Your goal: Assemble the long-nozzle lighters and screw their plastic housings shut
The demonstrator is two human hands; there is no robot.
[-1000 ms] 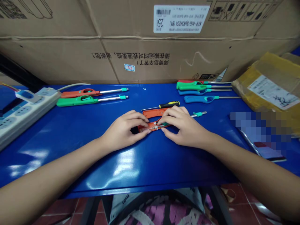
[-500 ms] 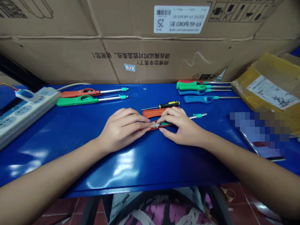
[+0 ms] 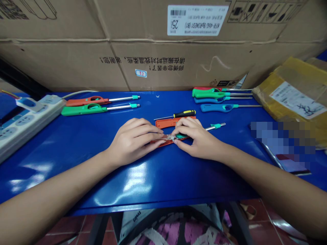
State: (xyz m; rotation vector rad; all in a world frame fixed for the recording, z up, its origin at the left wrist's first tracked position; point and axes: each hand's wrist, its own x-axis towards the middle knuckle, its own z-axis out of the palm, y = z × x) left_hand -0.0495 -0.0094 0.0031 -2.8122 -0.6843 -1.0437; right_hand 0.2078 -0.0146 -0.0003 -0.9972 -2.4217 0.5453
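- Casing [image 3: 164, 143], orange and open, lies between the two hands, with the fingertips of each hand on it; whether it rests on the table [image 3: 122, 187] or sits slightly above it, I cannot tell.
- Left hand [image 3: 134, 140]: narrow, fingers and thumb drawn together around the casing's left end and the clear part [image 3: 171, 137] there; the palm side is hidden.
- Right hand [image 3: 200, 139]: narrow, finger and thumb astride the casing just beside the green trigger piece [image 3: 181, 135], holding it from the right.
- Clear part: in the gap between the two sets of fingertips, over the open casing.
- Metal tube [image 3: 210, 128]: comes out beyond the right hand, pointing right and away, with a teal sleeve [image 3: 216, 126] near its end.
- Second orange shell [image 3: 164, 123]: just beyond the casing, its right portion partly behind the right hand's fingers.
- Screwdriver [image 3: 185, 114], black and yellow: beside that shell on the far side, blade to the left.
- Orange lighter [image 3: 87, 101] and green lighter [image 3: 81, 109]: farther off beyond the left hand, side by side.
- Blue lighter [image 3: 217, 108]: beyond the right hand, in front of a small cluster of lighters [image 3: 207, 93].
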